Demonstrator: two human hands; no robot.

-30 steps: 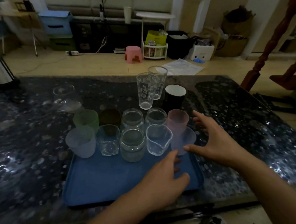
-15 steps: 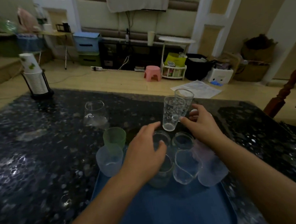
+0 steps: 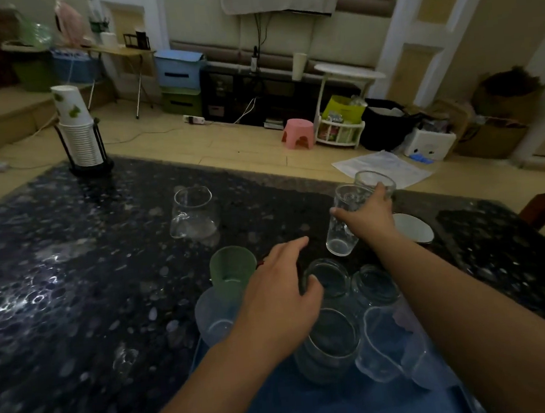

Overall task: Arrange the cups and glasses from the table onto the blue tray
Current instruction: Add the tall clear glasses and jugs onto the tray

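The blue tray (image 3: 298, 407) lies at the near edge of the dark speckled table (image 3: 76, 284). Several cups and glasses crowd its far end, among them a green cup (image 3: 232, 267), a pale cup (image 3: 213, 320), clear jars (image 3: 329, 276) and a clear spouted cup (image 3: 377, 344). My right hand (image 3: 367, 214) grips a tall patterned glass (image 3: 342, 237) standing on the table beyond the tray; a second tall glass (image 3: 374, 181) stands just behind it. My left hand (image 3: 277, 299) hovers above the tray's cups, fingers relaxed, holding nothing. A clear glass pitcher (image 3: 194, 213) stands alone further left.
A black cup with a white inside (image 3: 413, 228) stands right of my right hand. A rack of stacked paper cups (image 3: 79, 139) stands at the table's far left corner. Beyond the table lie a wooden floor, a pink stool (image 3: 298, 133) and boxes.
My right hand has left the tray's right edge, reached forward and closed around the tall patterned glass. My left hand has moved up from the tray's front edge to above the cups. The camera has tilted up.
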